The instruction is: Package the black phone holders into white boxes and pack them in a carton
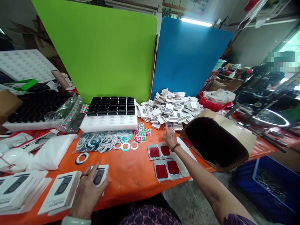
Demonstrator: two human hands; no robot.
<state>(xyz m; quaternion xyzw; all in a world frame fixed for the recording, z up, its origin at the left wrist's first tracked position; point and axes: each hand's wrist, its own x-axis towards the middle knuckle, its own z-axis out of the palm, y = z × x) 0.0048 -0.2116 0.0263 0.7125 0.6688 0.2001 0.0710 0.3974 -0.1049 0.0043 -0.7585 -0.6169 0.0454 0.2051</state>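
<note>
My left hand [88, 192] grips a white box [102, 175] with a dark oval device printed on its face, low over the front left of the orange table. Fingers lie along its left and top, the thumb on its right side. Across the table, my right hand [170, 138] reaches to the near edge of a heap of small white boxes [180, 106]. Its fingers are closed at a small white box [168, 124]; the grip is partly hidden. Below that wrist lie red square pads [161, 171] in clear wrappers, beside a white sheet [182, 159].
Stacked white boxes [61, 189] stand front left. Printed rings [100, 142] and small coloured cards [142, 132] lie mid-table. Behind them, a white foam tray [109, 122] holds black discs. An open carton [236, 134] lies right; a blue crate [257, 184] is below. Green and blue boards [192, 59] stand behind.
</note>
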